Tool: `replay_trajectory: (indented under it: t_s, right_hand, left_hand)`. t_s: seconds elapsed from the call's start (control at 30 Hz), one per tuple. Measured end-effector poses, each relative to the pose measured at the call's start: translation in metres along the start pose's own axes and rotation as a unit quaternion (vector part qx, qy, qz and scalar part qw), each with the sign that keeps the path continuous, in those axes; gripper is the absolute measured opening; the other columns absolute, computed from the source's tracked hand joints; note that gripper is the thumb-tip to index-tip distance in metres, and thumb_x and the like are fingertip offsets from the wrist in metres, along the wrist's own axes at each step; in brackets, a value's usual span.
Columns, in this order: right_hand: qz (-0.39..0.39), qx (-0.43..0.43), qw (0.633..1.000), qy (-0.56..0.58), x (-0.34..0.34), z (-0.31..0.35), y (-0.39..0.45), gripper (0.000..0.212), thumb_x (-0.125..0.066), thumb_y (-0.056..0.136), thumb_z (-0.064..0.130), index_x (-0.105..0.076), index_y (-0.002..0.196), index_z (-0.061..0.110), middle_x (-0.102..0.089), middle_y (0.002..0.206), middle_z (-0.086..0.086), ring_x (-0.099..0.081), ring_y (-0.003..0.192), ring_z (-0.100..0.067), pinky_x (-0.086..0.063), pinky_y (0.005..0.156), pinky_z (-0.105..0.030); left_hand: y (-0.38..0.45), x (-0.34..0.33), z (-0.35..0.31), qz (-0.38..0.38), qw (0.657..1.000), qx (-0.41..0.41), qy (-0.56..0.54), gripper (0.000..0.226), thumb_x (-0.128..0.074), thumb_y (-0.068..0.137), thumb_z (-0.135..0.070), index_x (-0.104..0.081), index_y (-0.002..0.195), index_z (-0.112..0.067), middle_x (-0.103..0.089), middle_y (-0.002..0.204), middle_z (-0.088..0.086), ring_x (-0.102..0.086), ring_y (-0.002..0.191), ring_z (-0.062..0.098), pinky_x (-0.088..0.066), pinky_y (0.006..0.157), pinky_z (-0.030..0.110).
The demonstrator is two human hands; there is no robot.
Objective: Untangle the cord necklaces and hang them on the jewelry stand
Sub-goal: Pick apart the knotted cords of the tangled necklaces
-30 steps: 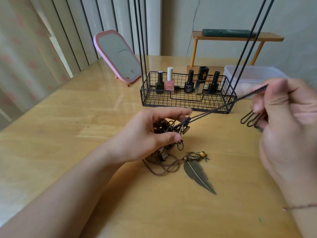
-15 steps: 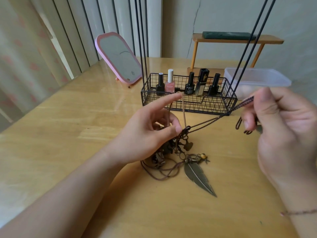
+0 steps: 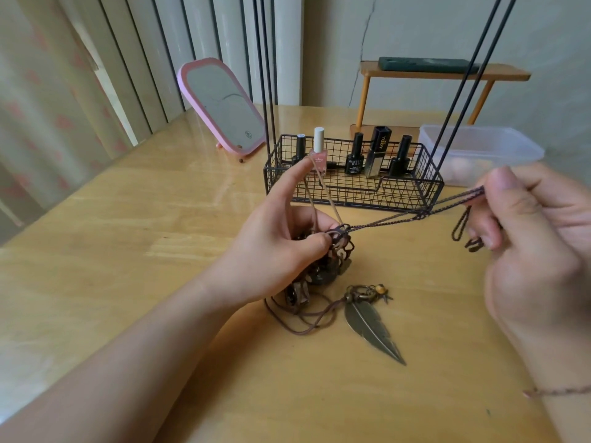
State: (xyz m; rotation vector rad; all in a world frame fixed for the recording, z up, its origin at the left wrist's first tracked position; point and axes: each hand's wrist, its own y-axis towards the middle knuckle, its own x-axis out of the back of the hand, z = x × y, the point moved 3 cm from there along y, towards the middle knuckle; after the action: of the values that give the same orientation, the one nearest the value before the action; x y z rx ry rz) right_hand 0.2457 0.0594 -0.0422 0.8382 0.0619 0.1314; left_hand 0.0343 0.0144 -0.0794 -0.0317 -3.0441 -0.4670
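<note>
While the tangle of cord necklaces [image 3: 323,266] lay on the wooden table [image 3: 128,251] in front of the wire basket of the jewelry stand [image 3: 351,187], a tan cord loop [image 3: 319,193] was held raised over the extended index finger of the left hand [image 3: 275,251], and the knot of cords was pinched between that hand's thumb and curled remaining fingers. A dark braided cord [image 3: 399,220] was drawn taut from the knot to the right hand [image 3: 537,238], where it was pinched between thumb and curled fingers, with short loops hanging below the grip. A feather pendant [image 3: 372,327] was seen lying flat on the table just beside the tangle. Nail polish bottles [image 3: 319,155] were stood upright in the basket, with a pink mirror [image 3: 220,105] to its left and a clear plastic box [image 3: 479,148] to its right.
</note>
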Motion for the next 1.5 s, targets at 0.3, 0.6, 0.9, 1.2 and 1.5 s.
replay_trajectory:
  t_s: [0.3,0.6,0.9,1.2,1.5]
  right_hand:
    - [-0.056,-0.166,0.971,-0.164,0.008,-0.019,0.003,0.027,-0.060,0.076,0.037,-0.058,0.065,0.012,-0.035,0.048,0.002,-0.030,0.048,-0.010,-0.027,0.048,-0.026]
    - [0.002,-0.212,0.916,-0.341,0.012,-0.026,0.002,0.019,-0.053,0.073,0.043,-0.061,0.078,0.027,-0.047,0.054,-0.003,-0.043,0.062,-0.035,-0.036,0.060,-0.035]
    - [0.044,-0.217,0.921,-0.321,0.007,-0.028,0.002,0.035,-0.047,0.064,0.063,-0.065,0.086,0.042,-0.071,0.099,0.008,-0.056,0.114,-0.027,-0.043,0.101,-0.052]
    - [0.092,-0.216,0.910,-0.342,0.007,-0.028,0.000,0.034,-0.048,0.065,0.066,-0.065,0.075,0.039,-0.069,0.102,0.016,-0.055,0.115,-0.027,-0.040,0.102,-0.053]
    - [0.044,-0.151,0.982,-0.107,0.004,-0.008,0.003,0.031,-0.068,0.079,0.036,-0.061,0.053,0.022,-0.072,0.092,0.008,-0.064,0.102,-0.010,-0.041,0.088,-0.027]
  left_hand:
    - [-0.001,0.000,0.000,0.038,0.998,0.009,-0.053,0.089,-0.061,0.077,0.008,-0.025,0.139,-0.044,-0.063,0.079,-0.005,-0.062,0.073,0.007,-0.052,0.067,0.020]
    - [-0.003,0.000,-0.004,0.023,0.999,0.021,0.008,0.099,-0.067,0.072,0.008,-0.023,0.143,-0.046,-0.053,0.078,0.004,-0.053,0.069,0.017,-0.053,0.069,0.033]
    - [-0.005,0.002,-0.004,0.008,0.995,0.070,0.074,0.116,-0.083,0.070,0.001,-0.014,0.153,-0.042,-0.055,0.076,-0.004,-0.060,0.064,0.021,-0.056,0.058,0.034]
    - [-0.009,-0.001,-0.011,-0.016,0.983,0.060,0.171,0.128,-0.090,0.060,-0.020,-0.006,0.153,-0.045,-0.055,0.091,0.004,-0.066,0.080,0.028,-0.057,0.071,0.049]
    - [-0.011,-0.003,-0.016,-0.050,0.972,0.036,0.226,0.130,-0.089,0.062,-0.017,0.000,0.152,-0.041,-0.046,0.101,-0.015,-0.061,0.073,0.025,-0.057,0.060,0.045]
